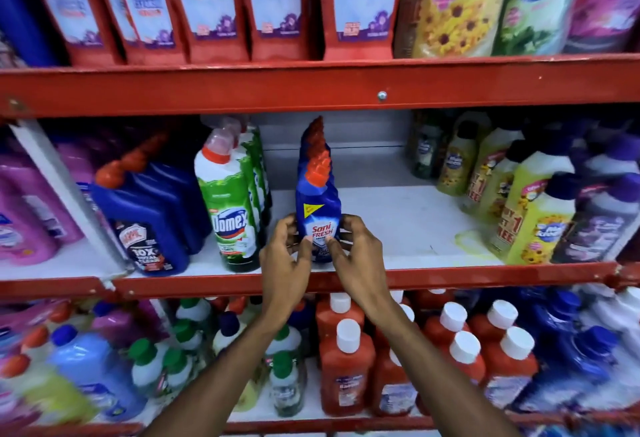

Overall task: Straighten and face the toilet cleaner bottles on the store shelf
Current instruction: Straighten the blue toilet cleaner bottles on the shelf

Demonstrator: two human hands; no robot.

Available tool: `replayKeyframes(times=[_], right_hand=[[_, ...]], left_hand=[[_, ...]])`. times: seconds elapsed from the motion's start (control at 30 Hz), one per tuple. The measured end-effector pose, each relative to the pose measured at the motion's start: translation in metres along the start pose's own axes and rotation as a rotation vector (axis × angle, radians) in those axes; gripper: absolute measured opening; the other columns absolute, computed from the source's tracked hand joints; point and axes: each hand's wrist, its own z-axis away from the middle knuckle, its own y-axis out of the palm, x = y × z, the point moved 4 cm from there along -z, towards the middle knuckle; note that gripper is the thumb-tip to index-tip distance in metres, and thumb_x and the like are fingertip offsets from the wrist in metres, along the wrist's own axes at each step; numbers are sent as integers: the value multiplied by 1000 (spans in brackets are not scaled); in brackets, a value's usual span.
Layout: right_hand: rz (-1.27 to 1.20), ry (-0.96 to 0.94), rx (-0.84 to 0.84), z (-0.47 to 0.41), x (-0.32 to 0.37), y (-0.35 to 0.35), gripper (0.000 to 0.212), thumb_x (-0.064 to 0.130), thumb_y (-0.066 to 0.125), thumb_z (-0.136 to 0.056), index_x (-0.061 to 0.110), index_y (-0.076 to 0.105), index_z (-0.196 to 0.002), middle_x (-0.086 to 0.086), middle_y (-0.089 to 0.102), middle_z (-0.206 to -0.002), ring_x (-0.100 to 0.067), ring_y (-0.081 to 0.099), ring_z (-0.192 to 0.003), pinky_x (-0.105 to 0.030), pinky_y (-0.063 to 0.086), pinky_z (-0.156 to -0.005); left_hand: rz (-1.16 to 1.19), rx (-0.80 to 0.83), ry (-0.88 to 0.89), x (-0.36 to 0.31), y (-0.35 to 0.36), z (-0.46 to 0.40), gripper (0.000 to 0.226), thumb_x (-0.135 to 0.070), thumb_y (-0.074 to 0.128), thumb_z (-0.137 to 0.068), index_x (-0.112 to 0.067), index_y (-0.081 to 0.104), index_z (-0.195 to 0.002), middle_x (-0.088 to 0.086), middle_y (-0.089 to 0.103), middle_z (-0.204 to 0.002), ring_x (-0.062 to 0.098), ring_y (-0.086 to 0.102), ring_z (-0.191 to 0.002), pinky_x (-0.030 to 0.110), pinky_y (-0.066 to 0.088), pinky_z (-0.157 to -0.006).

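Observation:
A blue Sani Fresh toilet cleaner bottle (317, 208) with a red angled cap stands upright at the front of the middle shelf (398, 225), label facing me. More bottles of the same kind line up behind it. My left hand (285, 256) grips its lower left side and my right hand (356, 253) grips its lower right side, thumbs on the label. To the left stand green Domex bottles (230, 214) and dark blue Harpic bottles (152, 221).
Yellow and purple floor cleaner bottles (533, 214) fill the shelf's right end. A bare white stretch lies between them and the blue bottle. Red bathroom cleaner pouches (277, 3) stand on the shelf above. Orange bottles with white caps (346, 367) crowd the shelf below.

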Motion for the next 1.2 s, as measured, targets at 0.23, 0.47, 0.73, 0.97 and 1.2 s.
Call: replayKeyframes(times=[0.23,0.47,0.73,0.97,1.2], right_hand=[[-69,84,-8,3,-12,12,42,10,65,-89,10,54,-130,-6,68,-124,-8,69,-96,-3,50,-75],[-224,211,160,-8,-18,18,60,15,42,-101,19,22,-158,-6,44,-156,-7,49,-130,-14,45,-99],[-228,181,171,-10,-25,25,52,9,36,-98,15,41,-149,-2,61,-134,19,60,-104,2,43,-83],[-271,219,62,-1,-19,21,52,11,37,-102,16,33,-154,-6,50,-151,-2,54,-122,6,41,-81],[-274,-43,-486,45,32,28,26,15,47,-85,23,62,-105,8,69,-101,-9,66,-93,-20,52,-81]], left_hand=[[-24,66,-30,14,-2,-1,37,-10,63,-96,-17,56,-131,-4,73,-120,4,71,-105,17,58,-90],[255,200,-270,17,13,-8,60,-23,57,-100,-18,36,-156,9,54,-154,25,56,-138,51,44,-118],[294,284,-292,16,22,-6,70,-32,49,-86,-23,37,-155,5,61,-144,21,62,-127,43,49,-113],[255,278,-277,18,12,-5,66,-20,51,-104,-23,21,-162,2,36,-166,11,40,-147,21,38,-119],[149,-265,68,18,-86,22,26,-28,55,-96,-25,66,-118,-9,70,-120,10,66,-114,25,53,-96]])
